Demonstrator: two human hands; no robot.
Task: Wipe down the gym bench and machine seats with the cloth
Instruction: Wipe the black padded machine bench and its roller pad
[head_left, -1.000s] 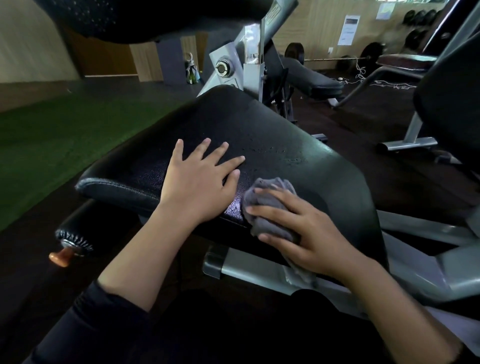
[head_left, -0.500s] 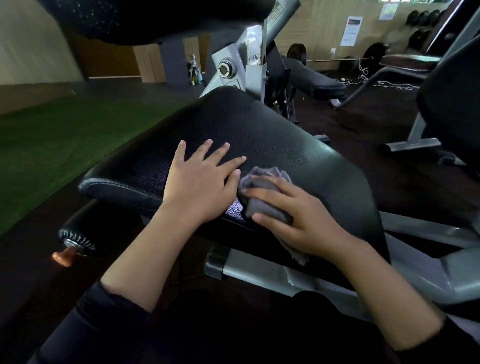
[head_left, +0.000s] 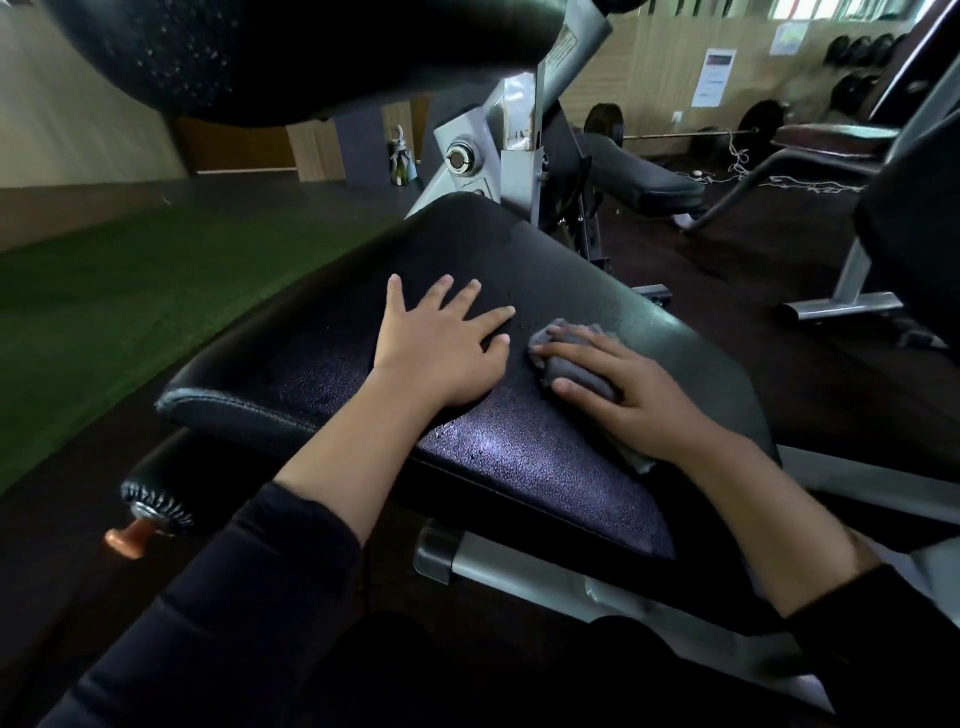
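One black, pebble-textured vinyl seat pad filled the frame centre; one grey crumpled cloth lay on its right half. Two hands were present. The left hand lay flat, fingers spread, on the pad. The right hand gripped the cloth, which had travelled farther up the pad than 0.5 s earlier.
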